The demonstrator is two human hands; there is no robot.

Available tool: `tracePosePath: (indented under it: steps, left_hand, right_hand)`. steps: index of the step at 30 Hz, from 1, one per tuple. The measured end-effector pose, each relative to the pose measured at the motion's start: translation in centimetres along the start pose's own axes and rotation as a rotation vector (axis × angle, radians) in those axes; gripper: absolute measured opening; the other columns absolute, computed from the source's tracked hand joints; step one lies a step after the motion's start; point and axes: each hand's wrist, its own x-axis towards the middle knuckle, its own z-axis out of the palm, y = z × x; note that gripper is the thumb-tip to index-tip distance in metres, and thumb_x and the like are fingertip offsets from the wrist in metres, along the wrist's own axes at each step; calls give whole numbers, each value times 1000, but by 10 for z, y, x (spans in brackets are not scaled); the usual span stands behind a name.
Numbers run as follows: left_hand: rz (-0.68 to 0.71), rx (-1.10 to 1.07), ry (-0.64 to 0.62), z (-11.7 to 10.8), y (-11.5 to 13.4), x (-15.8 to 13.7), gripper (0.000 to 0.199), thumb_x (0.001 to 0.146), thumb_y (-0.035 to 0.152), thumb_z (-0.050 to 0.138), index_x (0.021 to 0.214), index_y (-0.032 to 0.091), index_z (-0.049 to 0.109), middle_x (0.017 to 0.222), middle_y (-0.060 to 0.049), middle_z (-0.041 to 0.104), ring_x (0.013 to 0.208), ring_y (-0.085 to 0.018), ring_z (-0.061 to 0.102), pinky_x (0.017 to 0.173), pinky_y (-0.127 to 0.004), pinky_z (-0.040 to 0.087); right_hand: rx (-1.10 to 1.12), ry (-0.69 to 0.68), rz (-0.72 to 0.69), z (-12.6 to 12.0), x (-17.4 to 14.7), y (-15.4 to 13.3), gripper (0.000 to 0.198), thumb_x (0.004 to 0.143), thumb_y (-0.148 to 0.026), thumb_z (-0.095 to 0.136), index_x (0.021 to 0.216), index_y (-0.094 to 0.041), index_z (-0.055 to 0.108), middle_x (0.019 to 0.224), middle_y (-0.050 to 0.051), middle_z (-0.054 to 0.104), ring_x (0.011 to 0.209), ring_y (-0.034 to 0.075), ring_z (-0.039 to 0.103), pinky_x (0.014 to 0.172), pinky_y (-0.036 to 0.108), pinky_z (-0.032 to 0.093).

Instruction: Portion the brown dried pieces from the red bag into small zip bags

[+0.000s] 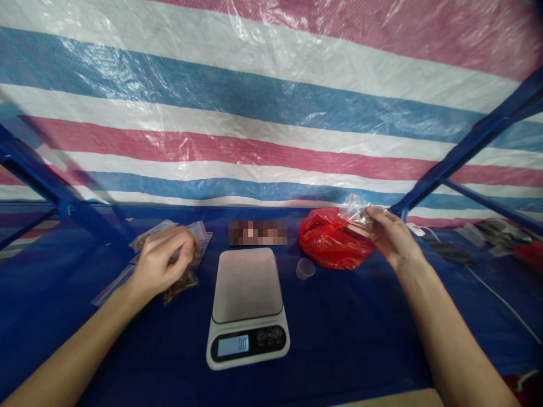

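My left hand (pixel 165 257) is over several clear zip bags (pixel 181 286) with brown bits in them, its fingers curled and closed. Whatever those fingers hold, if anything, is hidden. On the right, my right hand (pixel 392 234) pinches a small clear plastic bag (pixel 355 209) at the edge of a red plastic bag (pixel 328 237). Between the hands stands a white kitchen scale (pixel 248 294); its display reads 0.0 and its plate carries nothing. A small clear plastic cup (pixel 305 269) sits just right of the scale.
A blurred-out flat item (pixel 257 233) lies behind the scale. Blue metal frame bars (pixel 462 141) slant up at both sides. A striped plastic sheet (pixel 254 113) closes off the back. A pale cable (pixel 500 299) and more bags (pixel 496 234) lie at the far right.
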Motion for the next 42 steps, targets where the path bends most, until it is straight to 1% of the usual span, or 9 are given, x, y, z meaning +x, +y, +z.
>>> tracePosePath:
  steps: [6,13,17,20,24,29,34,39,42]
  left_hand:
    - [5,0,-2,1,-1,-1,19,96,7,54,82,21,58,72,1,64,66,-14,61,69,-27,46]
    - [-5,-24,-12,2,-2,-3,18,95,9,54,82,22,58,73,1,65,66,-15,63,69,-27,47]
    - [-4,-11,-11,-1,1,0,18,95,9,54,82,22,59,71,1,65,65,-14,63,68,-27,47]
    - [-16,-1,5,-3,3,2,19,95,10,53,82,22,60,70,1,65,63,-14,62,67,-27,47]
    - [-27,3,2,-2,3,0,20,96,11,53,81,22,61,69,1,65,62,-14,63,66,-28,48]
    - [-53,-7,-26,-1,2,-1,19,98,16,54,81,22,61,71,-1,68,65,-16,66,68,-29,50]
    - [-47,12,-8,-1,1,0,18,97,17,54,83,23,62,69,2,68,62,-14,66,65,-27,50]
    - [-49,5,-13,-1,-1,-1,18,97,17,55,81,23,62,71,1,70,63,-15,67,64,-27,49]
    - [-25,-8,-22,-1,-3,-2,17,96,16,56,82,23,63,72,1,71,64,-15,68,66,-26,49]
  right_hand:
    - [86,-53,-69,7,0,6,25,73,-21,94,84,-22,72,81,-2,79,78,17,76,81,40,71]
    - [265,-140,-83,22,-11,5,22,80,-33,91,85,-28,71,105,-3,81,107,20,75,99,46,66]
    - [274,-144,-177,28,-18,-2,16,84,-31,87,83,-28,72,101,-5,81,109,20,74,105,48,62]
    - [212,-141,-224,31,-20,-7,19,82,-29,89,80,-27,70,97,-3,80,105,23,75,101,51,63]
    - [152,-122,-208,26,-16,-7,20,80,-28,90,81,-25,71,89,-2,79,88,21,77,92,48,67]
    - [139,0,-144,3,-7,-8,15,83,-26,87,84,-24,72,85,-1,81,80,19,79,76,37,70]
    - [110,123,-202,-19,-4,-17,5,88,-23,79,86,-23,75,86,0,82,80,19,80,57,29,68]
    - [81,189,-226,-26,-18,-23,10,84,-19,82,81,-23,74,82,-2,80,76,18,78,65,34,71]
    - [30,208,-310,-24,-37,-25,12,82,-24,86,82,-24,74,80,-1,79,73,20,78,67,35,70]
